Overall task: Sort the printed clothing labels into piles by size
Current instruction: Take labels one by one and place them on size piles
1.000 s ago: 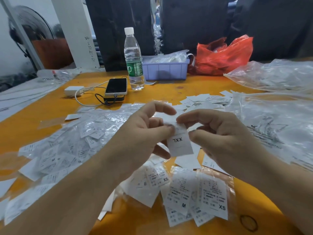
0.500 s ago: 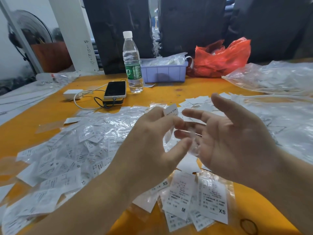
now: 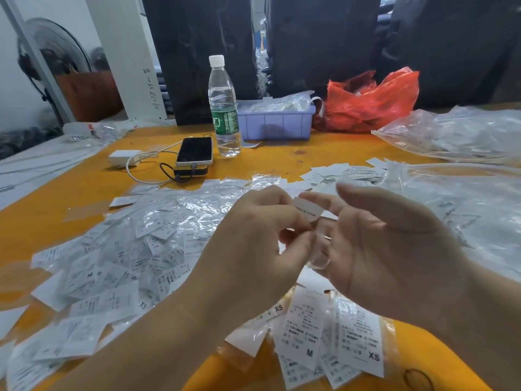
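Note:
My left hand (image 3: 253,249) pinches a small white label (image 3: 308,210) in a clear sleeve between thumb and fingers, above the table's middle. My right hand (image 3: 389,249) is beside it, palm turned toward the left hand, fingers straight and spread, with fingertips touching the label's sleeve. A large loose heap of sleeved labels (image 3: 135,255) covers the table to the left. A small group of labels marked M and XS (image 3: 332,340) lies near the front edge under my hands. Another small pile of labels (image 3: 338,172) lies further back on the right.
On the orange table (image 3: 282,153) stand a water bottle (image 3: 224,108), a phone (image 3: 195,150) on a power bank with a white charger (image 3: 124,158), a lilac bin (image 3: 275,124) and a red bag (image 3: 372,100). Clear plastic bags (image 3: 456,136) cover the right side.
The label showed its size print facing me a second ago; the left hand has since turned it edge-on and lifted it. The right hand let go and spread its fingers.

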`<state>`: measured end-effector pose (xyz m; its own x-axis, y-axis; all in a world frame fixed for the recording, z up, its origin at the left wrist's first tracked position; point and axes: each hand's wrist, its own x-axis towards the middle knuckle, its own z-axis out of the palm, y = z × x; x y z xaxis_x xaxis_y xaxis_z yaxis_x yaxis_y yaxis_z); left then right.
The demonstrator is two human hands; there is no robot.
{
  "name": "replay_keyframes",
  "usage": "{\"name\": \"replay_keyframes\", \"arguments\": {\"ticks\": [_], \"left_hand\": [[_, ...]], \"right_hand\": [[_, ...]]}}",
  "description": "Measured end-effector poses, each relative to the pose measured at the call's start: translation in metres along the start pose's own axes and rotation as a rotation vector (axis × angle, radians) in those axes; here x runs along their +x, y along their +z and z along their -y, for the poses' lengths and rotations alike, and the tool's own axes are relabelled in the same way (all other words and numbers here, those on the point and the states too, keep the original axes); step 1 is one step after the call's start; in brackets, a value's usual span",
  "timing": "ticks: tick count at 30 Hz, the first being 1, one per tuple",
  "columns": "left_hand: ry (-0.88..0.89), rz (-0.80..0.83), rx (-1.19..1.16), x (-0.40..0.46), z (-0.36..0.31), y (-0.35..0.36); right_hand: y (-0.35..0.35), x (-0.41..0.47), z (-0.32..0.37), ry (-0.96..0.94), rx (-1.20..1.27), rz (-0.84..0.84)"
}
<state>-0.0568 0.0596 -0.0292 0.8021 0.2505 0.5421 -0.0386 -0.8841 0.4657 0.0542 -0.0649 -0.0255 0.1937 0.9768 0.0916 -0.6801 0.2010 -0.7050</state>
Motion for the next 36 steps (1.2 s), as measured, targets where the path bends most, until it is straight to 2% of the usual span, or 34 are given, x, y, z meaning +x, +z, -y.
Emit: {"name": "replay_keyframes", "arguments": {"ticks": [3, 7, 10, 14, 21, 27, 29, 32, 36], "left_hand": [[-0.064, -0.027, -0.102, 0.000, 0.001, 0.000], [-0.111, -0.131, -0.123, 0.003, 0.004, -0.002], [-0.124, -0.179, -0.135, 0.003, 0.007, -0.006], [-0.145, -0.210, -0.137, 0.003, 0.008, -0.010], [-0.179, -0.203, -0.172, 0.004, 0.009, -0.011], [-0.259, -0.149, -0.243, 0.005, 0.009, -0.013], [-0.276, -0.085, -0.236, 0.005, 0.011, -0.013], [-0.268, 0.025, -0.195, 0.004, 0.011, -0.010], [-0.215, 0.034, -0.241, 0.002, 0.008, -0.007]], "right_hand": [[0.001, 0.002, -0.003, 0.036, -0.083, 0.030], [-0.006, 0.002, -0.003, 0.073, -0.279, -0.247], [-0.005, 0.000, 0.000, 0.079, -0.413, -0.314], [-0.003, 0.001, 0.003, -0.021, -0.460, -0.400], [-0.005, 0.003, 0.006, -0.143, -0.493, -0.433], [-0.005, 0.001, 0.004, -0.179, -0.780, -0.425], [-0.003, 0.000, 0.003, -0.156, -0.832, -0.394], [-0.002, 0.000, 0.002, -0.101, -0.839, -0.318], [-0.003, 0.001, 0.002, -0.145, -0.741, -0.332]]}}
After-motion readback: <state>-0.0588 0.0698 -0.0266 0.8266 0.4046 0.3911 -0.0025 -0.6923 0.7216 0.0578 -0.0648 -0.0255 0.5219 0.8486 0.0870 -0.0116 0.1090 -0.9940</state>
